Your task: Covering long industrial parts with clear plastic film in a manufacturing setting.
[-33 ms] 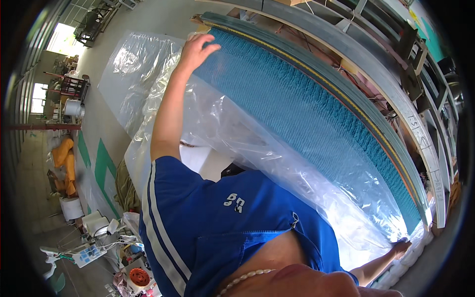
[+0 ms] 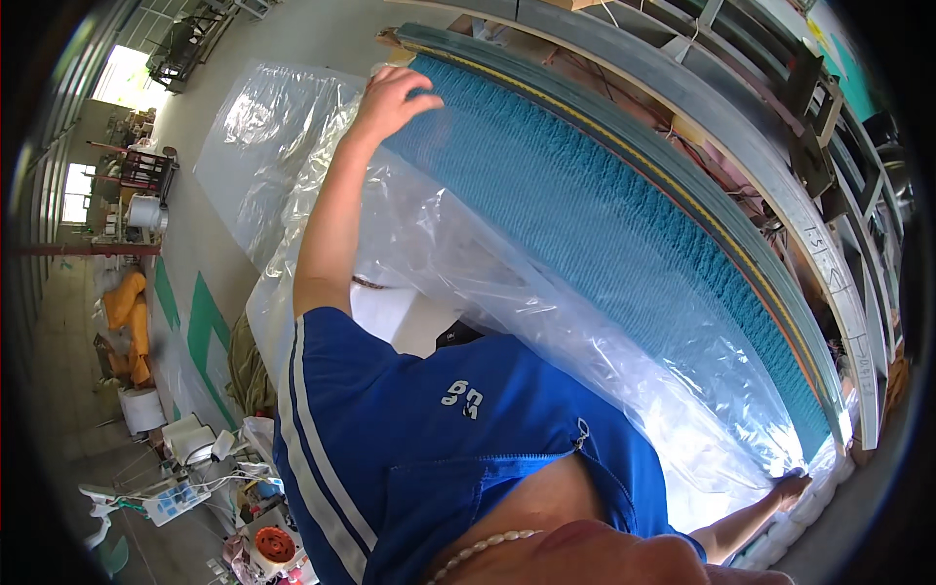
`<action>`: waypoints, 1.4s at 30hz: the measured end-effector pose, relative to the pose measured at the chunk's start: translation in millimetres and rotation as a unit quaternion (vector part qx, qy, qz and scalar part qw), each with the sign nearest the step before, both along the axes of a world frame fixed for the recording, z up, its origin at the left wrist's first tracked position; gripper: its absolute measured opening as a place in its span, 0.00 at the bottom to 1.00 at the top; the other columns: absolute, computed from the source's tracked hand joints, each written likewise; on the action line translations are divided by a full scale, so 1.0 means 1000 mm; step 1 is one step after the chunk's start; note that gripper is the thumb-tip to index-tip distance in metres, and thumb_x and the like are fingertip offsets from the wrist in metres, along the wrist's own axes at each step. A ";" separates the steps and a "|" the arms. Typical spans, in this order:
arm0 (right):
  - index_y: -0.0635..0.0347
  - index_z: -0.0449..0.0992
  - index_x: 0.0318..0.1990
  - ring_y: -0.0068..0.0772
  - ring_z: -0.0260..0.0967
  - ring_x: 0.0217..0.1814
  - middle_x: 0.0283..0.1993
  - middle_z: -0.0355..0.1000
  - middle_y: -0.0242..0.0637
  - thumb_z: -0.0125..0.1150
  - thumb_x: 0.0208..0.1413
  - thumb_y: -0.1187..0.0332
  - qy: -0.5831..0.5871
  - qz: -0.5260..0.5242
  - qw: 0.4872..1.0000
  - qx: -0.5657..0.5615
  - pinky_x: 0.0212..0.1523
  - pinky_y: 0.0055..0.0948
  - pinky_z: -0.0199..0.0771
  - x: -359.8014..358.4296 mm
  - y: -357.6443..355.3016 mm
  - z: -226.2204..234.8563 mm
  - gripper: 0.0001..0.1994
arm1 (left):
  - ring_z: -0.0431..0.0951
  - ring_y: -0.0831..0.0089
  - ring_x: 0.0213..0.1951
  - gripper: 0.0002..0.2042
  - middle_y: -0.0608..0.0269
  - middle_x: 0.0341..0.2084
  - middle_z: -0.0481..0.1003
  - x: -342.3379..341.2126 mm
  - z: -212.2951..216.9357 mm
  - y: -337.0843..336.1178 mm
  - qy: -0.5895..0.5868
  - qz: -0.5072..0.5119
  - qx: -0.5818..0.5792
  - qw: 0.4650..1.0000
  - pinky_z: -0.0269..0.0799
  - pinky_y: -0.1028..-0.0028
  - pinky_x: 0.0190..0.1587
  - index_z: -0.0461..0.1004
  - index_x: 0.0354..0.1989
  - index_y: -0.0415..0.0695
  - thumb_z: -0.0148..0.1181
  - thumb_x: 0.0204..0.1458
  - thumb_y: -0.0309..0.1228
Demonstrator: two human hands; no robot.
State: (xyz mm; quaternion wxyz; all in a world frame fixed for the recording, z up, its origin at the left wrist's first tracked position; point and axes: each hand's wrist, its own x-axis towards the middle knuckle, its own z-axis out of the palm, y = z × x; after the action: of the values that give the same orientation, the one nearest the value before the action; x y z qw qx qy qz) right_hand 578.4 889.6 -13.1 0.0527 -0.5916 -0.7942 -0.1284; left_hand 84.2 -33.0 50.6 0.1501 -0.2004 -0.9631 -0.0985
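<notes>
Teal pile fabric beneath clear plastic film

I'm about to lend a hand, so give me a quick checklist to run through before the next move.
1. Right hand's hold: ok; the right hand grips the clear film, which gathers toward it.
2. Left hand's hold: cannot tell; the left hand is curved, thumb spread, at the sheet's opposite end.
3. Full cover over the blue pile: not ok; a strip along one side looks bare.
4. Film smooth: not ok; creases show.
5. Loose end off the floor: cannot tell.
</notes>
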 end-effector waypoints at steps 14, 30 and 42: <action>0.56 0.65 0.47 0.51 0.70 0.45 0.45 0.70 0.48 0.31 0.61 0.58 0.042 0.005 0.998 0.041 0.42 0.45 0.69 0.025 0.039 -0.026 0.18 | 0.67 0.76 0.26 0.07 0.67 0.21 0.68 -0.016 0.018 0.030 -0.342 -0.029 0.080 0.936 0.64 0.76 0.32 0.70 0.26 0.43 0.62 0.43 0.31; 0.63 0.72 0.44 0.33 0.69 0.39 0.39 0.71 0.39 0.51 0.57 0.61 0.678 -0.015 0.735 -0.018 0.41 0.30 0.73 0.096 -0.013 0.069 0.15 | 0.68 0.68 0.32 0.09 0.64 0.24 0.67 -0.018 0.008 0.052 -0.200 -0.090 0.027 0.975 0.64 0.70 0.37 0.68 0.36 0.46 0.58 0.47 0.30; 0.62 0.72 0.46 0.32 0.68 0.38 0.39 0.70 0.39 0.50 0.57 0.63 0.673 -0.016 0.739 0.009 0.40 0.29 0.73 0.157 -0.029 0.097 0.14 | 0.68 0.61 0.36 0.06 0.63 0.27 0.70 0.002 0.021 0.053 -0.152 -0.144 -0.121 0.970 0.63 0.65 0.44 0.71 0.29 0.47 0.58 0.46 0.34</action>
State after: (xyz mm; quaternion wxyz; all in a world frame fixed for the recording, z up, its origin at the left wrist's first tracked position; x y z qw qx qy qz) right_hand 735.9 860.4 84.1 0.5774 -0.5358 -0.5408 0.2952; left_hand 86.0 20.0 71.3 -0.0397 -0.3366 -0.9403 -0.0308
